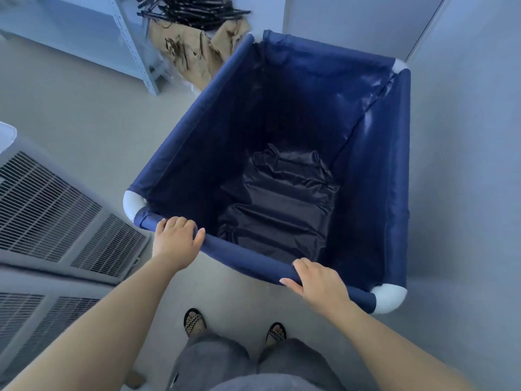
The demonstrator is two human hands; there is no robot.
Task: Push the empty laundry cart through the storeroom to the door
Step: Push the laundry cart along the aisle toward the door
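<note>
The laundry cart is a deep bin of dark blue fabric on a frame with white corner joints, seen from above. Only a crumpled black sheet lies on its bottom. My left hand grips the near rim bar close to the left white corner. My right hand grips the same bar toward the right corner. The cart's right side runs close along a pale wall. A vertical edge of a door or panel shows beyond the cart's far right corner.
Grey louvred units stand along the left, close to the cart's near left corner. A metal shelf rack stands at the far left. A torn cardboard box topped with black hangers sits against the cart's far left side. My sandalled feet are behind the cart.
</note>
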